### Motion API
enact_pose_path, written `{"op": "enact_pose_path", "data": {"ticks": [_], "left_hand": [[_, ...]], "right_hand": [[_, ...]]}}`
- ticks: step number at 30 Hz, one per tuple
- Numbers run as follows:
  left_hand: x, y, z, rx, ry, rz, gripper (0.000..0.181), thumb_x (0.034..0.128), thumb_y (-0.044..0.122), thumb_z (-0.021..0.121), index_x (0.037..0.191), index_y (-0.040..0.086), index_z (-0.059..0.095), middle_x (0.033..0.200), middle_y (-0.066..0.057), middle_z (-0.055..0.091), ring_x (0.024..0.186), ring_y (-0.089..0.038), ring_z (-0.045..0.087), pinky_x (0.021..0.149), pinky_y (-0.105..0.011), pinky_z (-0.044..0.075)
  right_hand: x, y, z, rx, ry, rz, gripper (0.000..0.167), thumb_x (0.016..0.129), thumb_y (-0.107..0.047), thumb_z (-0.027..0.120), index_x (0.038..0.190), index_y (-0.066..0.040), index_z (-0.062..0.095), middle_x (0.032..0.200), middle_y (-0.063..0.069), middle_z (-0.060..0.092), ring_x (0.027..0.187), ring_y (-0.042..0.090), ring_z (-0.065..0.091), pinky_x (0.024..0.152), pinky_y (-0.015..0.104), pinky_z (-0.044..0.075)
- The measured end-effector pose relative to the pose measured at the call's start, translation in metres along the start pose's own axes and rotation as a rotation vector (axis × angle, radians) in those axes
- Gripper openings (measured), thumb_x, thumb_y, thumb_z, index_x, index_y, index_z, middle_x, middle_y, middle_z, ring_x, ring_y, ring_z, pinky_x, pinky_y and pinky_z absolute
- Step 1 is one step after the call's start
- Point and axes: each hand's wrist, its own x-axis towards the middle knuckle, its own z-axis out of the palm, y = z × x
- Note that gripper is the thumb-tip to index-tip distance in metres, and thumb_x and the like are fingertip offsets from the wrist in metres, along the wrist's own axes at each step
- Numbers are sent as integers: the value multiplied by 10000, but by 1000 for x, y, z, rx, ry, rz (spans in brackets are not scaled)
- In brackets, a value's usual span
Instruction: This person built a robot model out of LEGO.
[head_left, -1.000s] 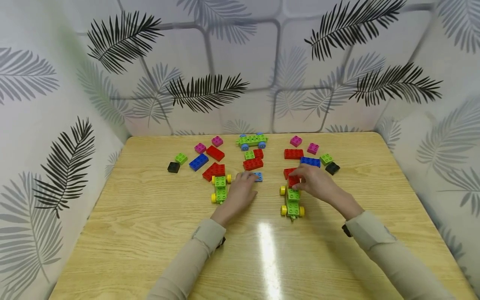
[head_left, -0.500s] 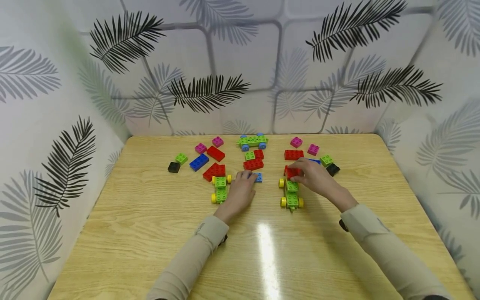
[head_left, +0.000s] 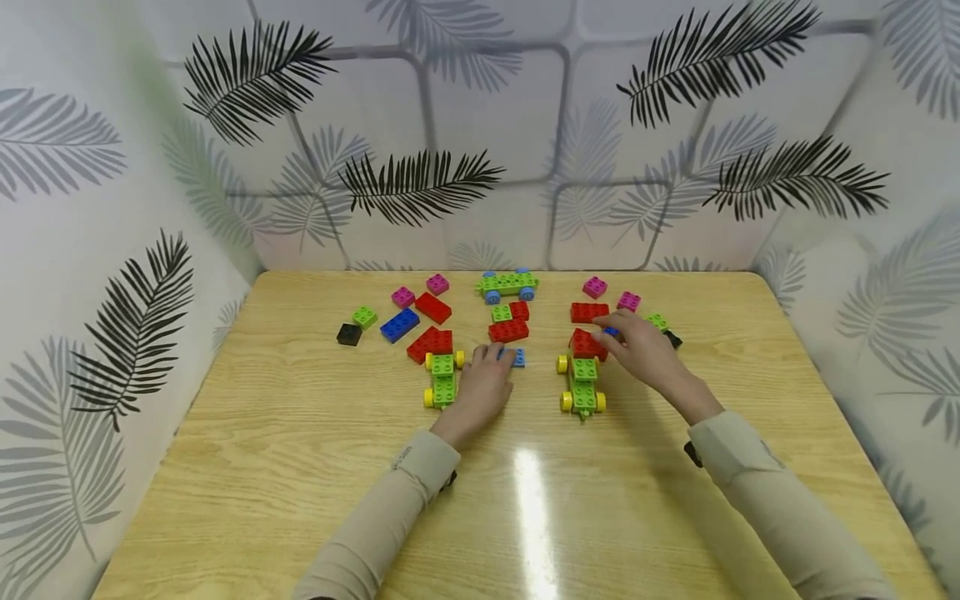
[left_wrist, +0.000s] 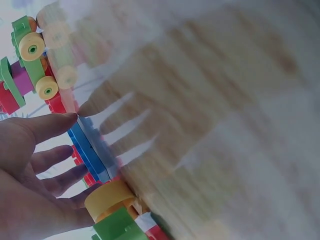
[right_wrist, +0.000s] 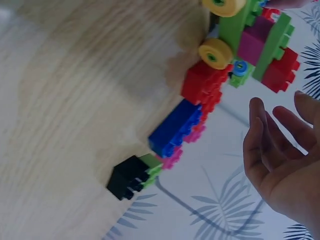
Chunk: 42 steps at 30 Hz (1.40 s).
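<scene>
My left hand (head_left: 482,387) rests over a light blue brick (head_left: 518,358), thumb and fingertips touching or close to it. In the left wrist view this blue brick (left_wrist: 89,150) lies by the thumb tip. Just left of that hand stands a green toy car base (head_left: 444,389) with yellow wheels. My right hand (head_left: 642,350), fingers loose and holding nothing, hovers right of a second green car (head_left: 584,393) with yellow wheels. In the right wrist view a magenta brick (right_wrist: 254,40) and a red brick (right_wrist: 281,70) sit on that car, apart from the fingers.
Red bricks (head_left: 508,330) and a green car base with blue wheels (head_left: 507,285) stand at the back middle. To the left lie blue (head_left: 400,325), magenta and black (head_left: 348,334) bricks. A blue brick (right_wrist: 175,127) and black brick (right_wrist: 128,176) lie near my right hand.
My right hand has pushed the right car slightly away from me, let go of the red brick on it and drawn off to the right. My left hand has hardly moved.
</scene>
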Motion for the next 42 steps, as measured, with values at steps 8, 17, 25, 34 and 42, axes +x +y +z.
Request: {"op": "enact_pose_path", "data": {"ticks": [8, 17, 25, 34, 42], "left_hand": [[-4, 1, -1, -5, 5, -6, 444, 936, 152, 632, 1365, 104, 526, 1337, -101, 480, 1251, -314, 416, 932, -506, 454], [-15, 5, -2, -33, 18, 12, 356, 922, 130, 651, 1271, 79, 604, 1197, -93, 545, 1032, -253, 522, 823, -395, 494], [-28, 7, -4, -57, 7, 53, 290, 927, 140, 652, 1215, 114, 631, 1157, -58, 591, 1037, -231, 540, 799, -387, 506], [-37, 5, -6, -80, 0, 115, 301, 894, 98, 685, 1193, 103, 651, 1108, -57, 612, 974, -205, 547, 808, -325, 493], [-41, 3, -5, -50, -6, 91, 336, 881, 100, 699, 1208, 51, 636, 1123, -75, 599, 977, -215, 544, 834, -320, 488]], "right_hand": [[3, 19, 18, -45, -16, 43, 322, 940, -120, 630, 1241, -4, 633, 1120, 196, 633, 825, 269, 622, 642, 403, 514], [11, 28, 33, -115, -40, 54, 325, 928, -98, 638, 1244, -18, 632, 1119, 183, 635, 787, 256, 586, 662, 403, 494], [18, 31, 38, -138, -49, 82, 313, 930, -89, 630, 1238, -31, 627, 1160, 185, 640, 846, 271, 589, 661, 400, 493], [17, 29, 38, -116, -64, 103, 281, 884, -100, 697, 1149, -34, 629, 1041, 175, 685, 928, 317, 649, 728, 447, 531], [6, 29, 31, -128, -59, 169, 381, 901, -244, 695, 1234, -74, 623, 1173, 171, 648, 961, 335, 625, 684, 454, 522]]}}
